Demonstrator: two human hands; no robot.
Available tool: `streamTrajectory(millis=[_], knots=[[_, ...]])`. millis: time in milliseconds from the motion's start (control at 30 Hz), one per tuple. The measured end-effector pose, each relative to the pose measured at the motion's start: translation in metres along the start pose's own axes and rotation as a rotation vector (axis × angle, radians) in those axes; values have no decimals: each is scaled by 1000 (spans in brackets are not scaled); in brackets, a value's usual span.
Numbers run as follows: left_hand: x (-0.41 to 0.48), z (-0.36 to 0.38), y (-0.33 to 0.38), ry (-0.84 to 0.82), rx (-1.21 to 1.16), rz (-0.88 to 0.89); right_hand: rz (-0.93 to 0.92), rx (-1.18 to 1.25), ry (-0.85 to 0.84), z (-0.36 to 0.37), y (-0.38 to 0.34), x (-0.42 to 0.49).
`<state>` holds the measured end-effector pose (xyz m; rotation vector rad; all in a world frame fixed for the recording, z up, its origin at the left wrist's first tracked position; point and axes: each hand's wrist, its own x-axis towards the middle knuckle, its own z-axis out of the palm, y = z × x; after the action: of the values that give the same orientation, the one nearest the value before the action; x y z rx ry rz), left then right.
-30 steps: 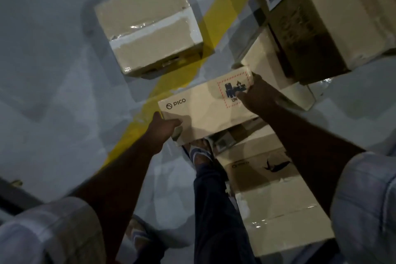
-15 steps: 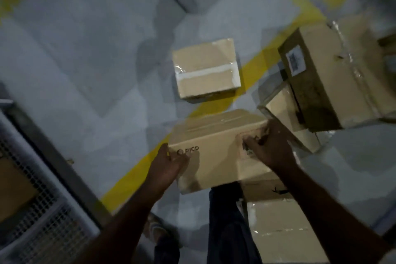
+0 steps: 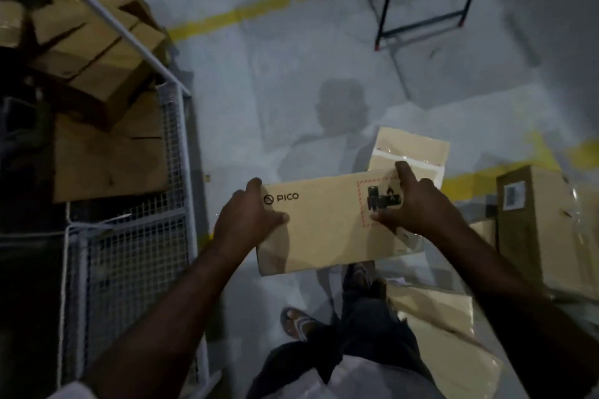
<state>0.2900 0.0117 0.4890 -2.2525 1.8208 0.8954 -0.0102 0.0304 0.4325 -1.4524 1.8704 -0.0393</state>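
PICO box [image 3: 324, 230] now nearer wire cage [image 3: 129, 256]

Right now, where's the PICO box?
Head view, centre: the PICO box is held between the left hand and right hand, right of the wire cage, in front of a taped box.

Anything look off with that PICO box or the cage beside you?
The PICO box, gripped by the left hand and right hand, looks undamaged. In the wire cage, the cartons lie tilted and jumbled, not stacked flat.

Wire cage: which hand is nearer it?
Left. The left hand has its grip on the PICO box end toward the wire cage; the right hand has its grip on the far end.
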Motion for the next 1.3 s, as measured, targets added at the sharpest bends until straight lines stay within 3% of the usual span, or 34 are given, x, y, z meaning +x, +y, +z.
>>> streamTrajectory(millis=[333,733,1000,1133,1300], knots=[[-107,-111,-114,255,-118,-113,-296,-192,56,-20,-176,-72],[-299,-188,-277,566,-193,-519,-833,-376,-155,51,-407,-159],[-424,-194,-283,706,-275,-861,-1177,-494,-331,56,-507,-235],[-475,-213,-265,829,-321,-983,-1303,-569,-322,42,-547,-273],[-505,-227,-260,1105,-353,-1048,-1484,-388,-330,45,-584,-302]])
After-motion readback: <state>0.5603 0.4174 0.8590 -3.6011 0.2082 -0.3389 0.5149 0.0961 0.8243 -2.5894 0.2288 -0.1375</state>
